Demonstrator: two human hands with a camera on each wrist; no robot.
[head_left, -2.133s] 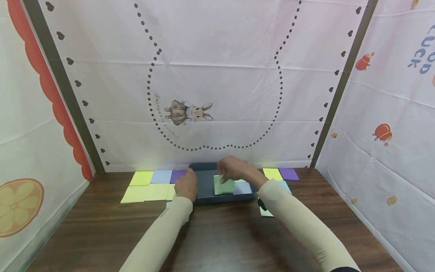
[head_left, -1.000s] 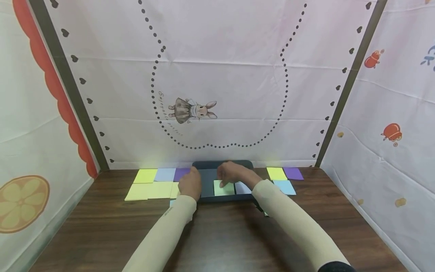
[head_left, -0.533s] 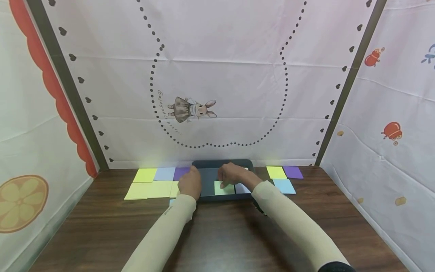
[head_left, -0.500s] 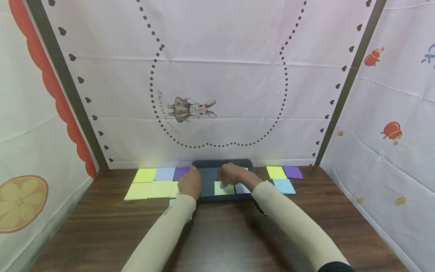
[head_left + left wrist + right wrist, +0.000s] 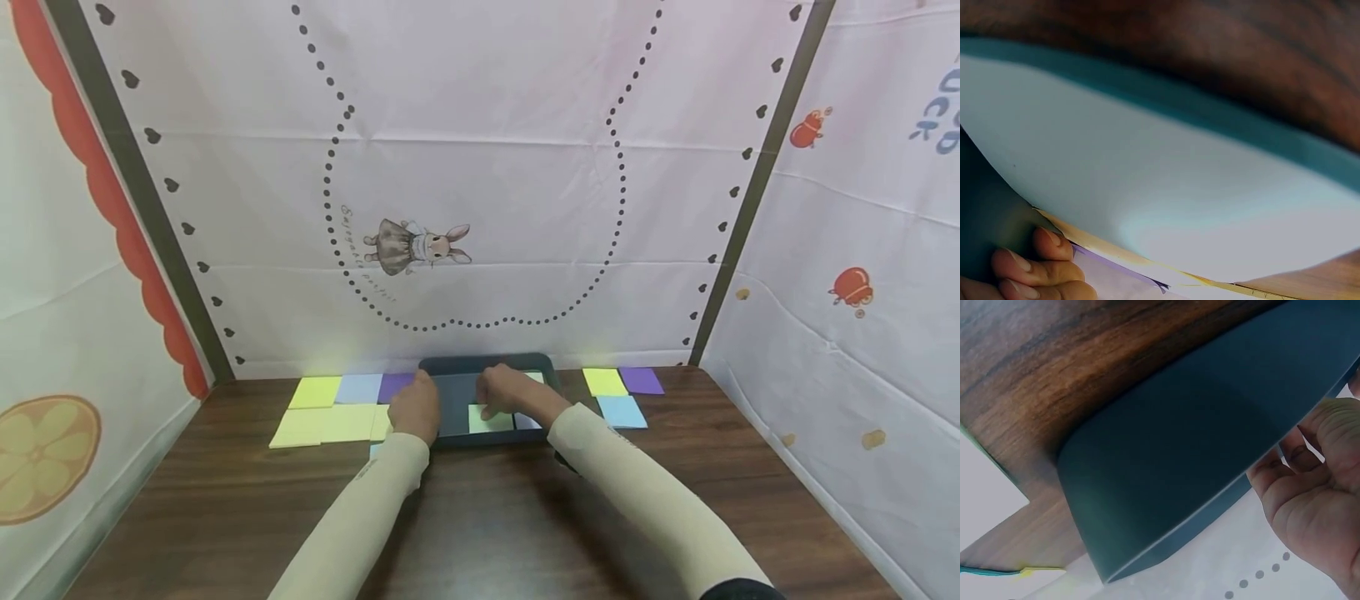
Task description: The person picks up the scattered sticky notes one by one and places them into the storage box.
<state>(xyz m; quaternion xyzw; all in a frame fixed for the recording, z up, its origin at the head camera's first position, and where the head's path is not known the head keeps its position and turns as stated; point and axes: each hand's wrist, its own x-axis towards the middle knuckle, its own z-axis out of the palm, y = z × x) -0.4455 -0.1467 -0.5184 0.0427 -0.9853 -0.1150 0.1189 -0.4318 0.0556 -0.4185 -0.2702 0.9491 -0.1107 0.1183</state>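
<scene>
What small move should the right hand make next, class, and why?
Probably lift the right hand off the green note: the note looks flat inside the dark tray, with the hand right over it, and bare tray floor beside it leaves room for another.

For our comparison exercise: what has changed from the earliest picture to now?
The green note, first held tilted in the right hand, has come down flat in the tray, the hand lowering with it. The left hand stays at the tray's left side.

Soft, even light puts a sheen on the table [image 5: 480,517], and the left wrist view blurs.
</scene>
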